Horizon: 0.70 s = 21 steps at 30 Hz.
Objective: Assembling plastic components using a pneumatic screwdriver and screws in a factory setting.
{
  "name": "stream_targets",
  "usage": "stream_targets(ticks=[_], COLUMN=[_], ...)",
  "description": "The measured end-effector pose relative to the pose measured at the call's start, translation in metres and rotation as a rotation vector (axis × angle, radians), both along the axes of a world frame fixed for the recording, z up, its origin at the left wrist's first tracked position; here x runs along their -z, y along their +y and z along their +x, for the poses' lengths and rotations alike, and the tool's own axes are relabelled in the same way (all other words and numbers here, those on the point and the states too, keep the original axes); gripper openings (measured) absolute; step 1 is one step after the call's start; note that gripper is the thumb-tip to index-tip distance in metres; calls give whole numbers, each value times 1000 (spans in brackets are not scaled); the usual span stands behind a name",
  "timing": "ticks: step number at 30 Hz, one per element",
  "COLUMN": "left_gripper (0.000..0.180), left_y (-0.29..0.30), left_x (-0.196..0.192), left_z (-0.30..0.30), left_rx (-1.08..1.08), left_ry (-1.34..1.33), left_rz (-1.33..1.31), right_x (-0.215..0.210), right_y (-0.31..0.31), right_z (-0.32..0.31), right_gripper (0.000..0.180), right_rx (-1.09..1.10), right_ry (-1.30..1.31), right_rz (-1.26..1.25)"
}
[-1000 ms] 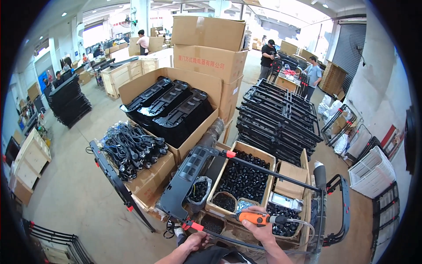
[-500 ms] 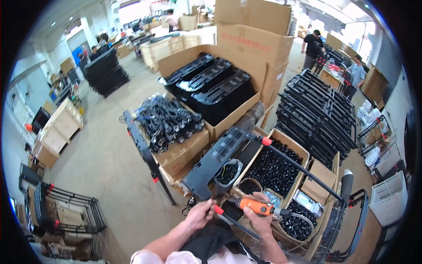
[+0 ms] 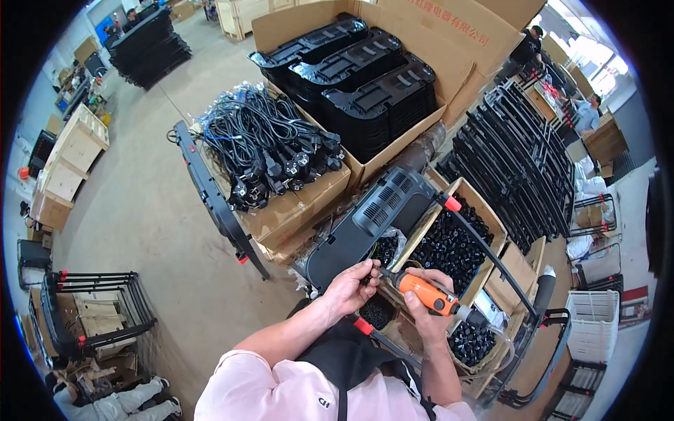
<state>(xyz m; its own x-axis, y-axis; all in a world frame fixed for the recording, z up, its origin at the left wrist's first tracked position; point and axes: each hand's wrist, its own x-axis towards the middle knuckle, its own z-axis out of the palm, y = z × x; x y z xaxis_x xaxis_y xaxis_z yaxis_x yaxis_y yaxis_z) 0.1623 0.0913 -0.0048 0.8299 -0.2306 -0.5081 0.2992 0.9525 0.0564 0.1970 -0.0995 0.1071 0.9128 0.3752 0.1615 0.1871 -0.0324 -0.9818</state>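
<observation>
Apparently solid and moderately heavy, an orange-and-black cylindrical power driver sits in the grasp of the right hand's fingers, just on the near side of a heap of small glossy black parts. Its rigid, smooth casing probably holds best round the thick middle, clear of the flexible transparent hose behind. The left hand curls its fingers at the narrow tip; whether they pinch anything, I cannot tell.
</observation>
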Motion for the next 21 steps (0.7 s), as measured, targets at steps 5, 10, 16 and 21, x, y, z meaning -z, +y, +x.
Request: stream_targets(ticks=[5, 10, 16, 21], left_gripper=[25, 29, 32, 30], left_y=[22, 40, 48, 49], left_x=[-2, 5, 17, 37], left_z=[31, 63, 65, 54], left_rx=[-16, -55, -34, 100], left_ry=[25, 45, 0, -64], left_rz=[-70, -85, 81, 224], right_x=[-3, -10, -2, 16], right_y=[38, 79, 124, 146], right_z=[31, 65, 106, 129], right_gripper=[51, 51, 49, 51], right_rx=[11, 39, 61, 41], right_ry=[10, 54, 82, 102], right_rz=[-49, -112, -202, -246])
